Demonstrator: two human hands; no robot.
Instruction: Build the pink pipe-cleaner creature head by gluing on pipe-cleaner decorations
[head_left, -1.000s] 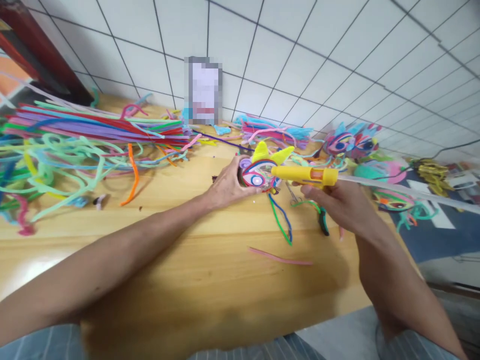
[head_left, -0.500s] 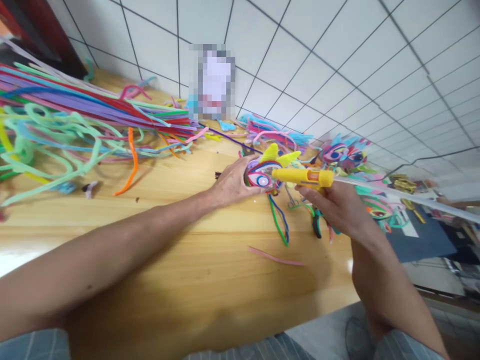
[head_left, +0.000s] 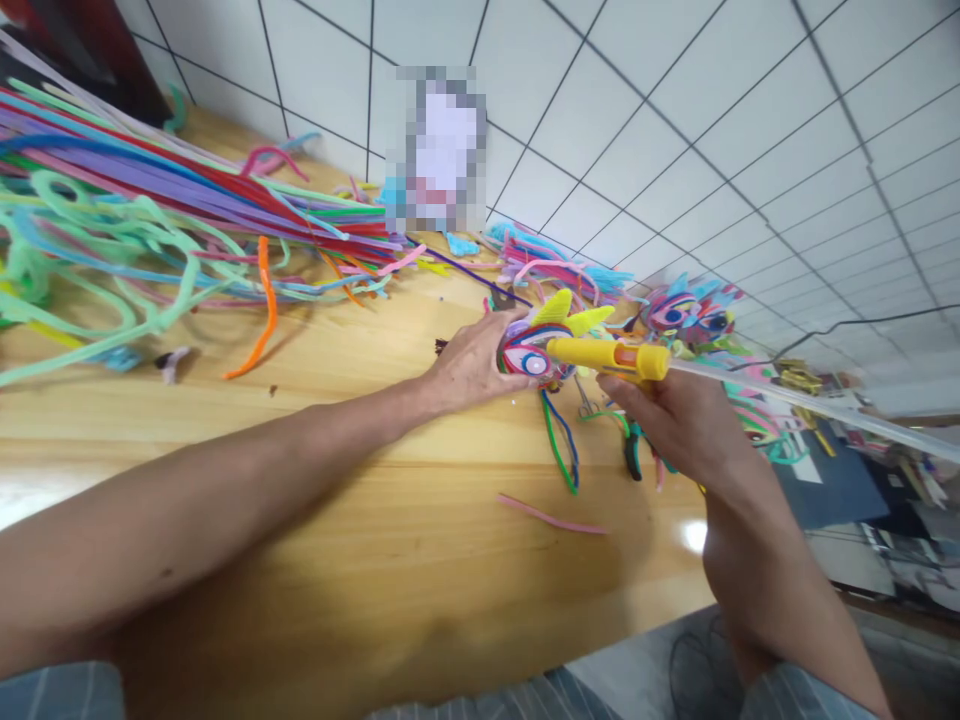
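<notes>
My left hand [head_left: 474, 358] is closed around the side of a colourful pipe-cleaner figure [head_left: 525, 362] with a big eye and yellow ear-like pieces on top. In my right hand [head_left: 686, 415] is a yellow hot glue gun [head_left: 611, 355], a long clear glue stick [head_left: 810, 400] running out of its back. The gun's nozzle end is at the figure's right side; whether it touches cannot be made out. A green and a blue pipe cleaner [head_left: 559, 445] hang down below the figure onto the wooden table [head_left: 360, 590].
Long pipe cleaners [head_left: 187, 190] lie bundled at the back left, loose green ones [head_left: 97, 240] before them. A blurred-out phone-like panel [head_left: 446, 150] stands against the tiled wall. Pliers [head_left: 634, 452], a pink strip [head_left: 551, 515] and more eye-decorated figures [head_left: 686, 308] lie to the right.
The camera view has shifted slightly, so most things sit a little differently in frame. My hands keep hold of the figure and the glue gun, with little visible movement between them.
</notes>
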